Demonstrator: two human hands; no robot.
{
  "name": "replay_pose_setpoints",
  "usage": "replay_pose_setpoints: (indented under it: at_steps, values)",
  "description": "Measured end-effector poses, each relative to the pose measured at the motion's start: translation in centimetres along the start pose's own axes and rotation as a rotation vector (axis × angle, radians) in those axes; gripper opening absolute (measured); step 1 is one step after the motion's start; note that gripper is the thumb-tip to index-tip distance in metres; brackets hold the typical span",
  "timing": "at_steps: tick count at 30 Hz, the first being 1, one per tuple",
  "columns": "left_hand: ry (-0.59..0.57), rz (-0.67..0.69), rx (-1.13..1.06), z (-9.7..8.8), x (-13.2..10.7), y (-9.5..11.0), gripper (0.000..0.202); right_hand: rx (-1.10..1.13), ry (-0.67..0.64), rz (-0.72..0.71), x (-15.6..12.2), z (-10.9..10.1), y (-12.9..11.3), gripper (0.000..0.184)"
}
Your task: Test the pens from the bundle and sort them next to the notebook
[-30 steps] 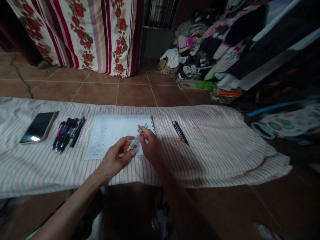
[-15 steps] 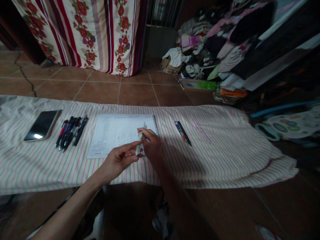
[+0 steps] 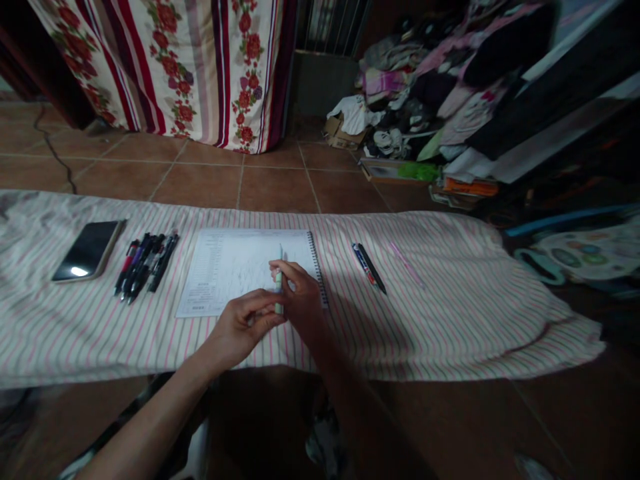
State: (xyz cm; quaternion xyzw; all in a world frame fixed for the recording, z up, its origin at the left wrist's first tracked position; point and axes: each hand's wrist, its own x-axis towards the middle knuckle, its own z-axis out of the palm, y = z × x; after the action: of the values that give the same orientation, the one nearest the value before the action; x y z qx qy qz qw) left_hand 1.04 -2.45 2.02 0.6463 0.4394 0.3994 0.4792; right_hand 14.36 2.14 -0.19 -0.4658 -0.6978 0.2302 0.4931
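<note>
A light green and white pen is held nearly upright between both hands, over the lower right part of a spiral notebook. My right hand has its fingers closed round the pen's upper part. My left hand pinches the lower end between thumb and fingers. The notebook lies open at a page with faint printing and scribbled strokes, its wire binding on the right. Right of it, a dark pen and a multicoloured pen lie side by side, with a thin pink pen farther off.
Several dark pens lie bunched left of the notebook, beside a phone. All rest on a striped cloth. Beyond are a tiled floor, a floral curtain and piled clothes.
The pen has turned from a slight tilt to more upright. My left hand has shifted a little along its lower end, and the view has moved slightly.
</note>
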Motion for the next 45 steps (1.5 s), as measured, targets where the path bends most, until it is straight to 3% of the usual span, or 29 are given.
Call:
replay_pose_setpoints:
  at_steps: [11, 23, 30, 35, 40, 45]
  values:
    - [-0.089, 0.063, 0.111, -0.3, 0.1, 0.4, 0.022, -0.032, -0.048, -0.097, -0.4, -0.3, 0.3, 0.029]
    - [-0.218, 0.117, 0.145, -1.1, -0.2, 0.2, 0.033, -0.042, -0.042, -0.081, -0.4, -0.1, 0.6, 0.018]
    - [-0.202, 0.265, 0.31, -0.9, -0.8, -0.3, 0.031, -0.154, 0.03, -0.283, -0.6, 0.1, 0.6, 0.017]
    - [-0.19, 0.388, 0.559, -0.7, -1.5, -0.5, 0.026, -0.181, 0.016, -0.476, -1.0, -0.4, 0.2, 0.03]
    - [-0.145, 0.536, 0.713, -0.7, -1.9, -0.7, 0.024, -0.2, -0.012, -0.546, -1.8, -1.0, 0.1, 0.036]
    - [-0.156, 0.547, 0.752, -0.9, -2.2, -0.6, 0.023, -0.219, -0.03, -0.585, -2.0, -1.2, 0.2, 0.034]
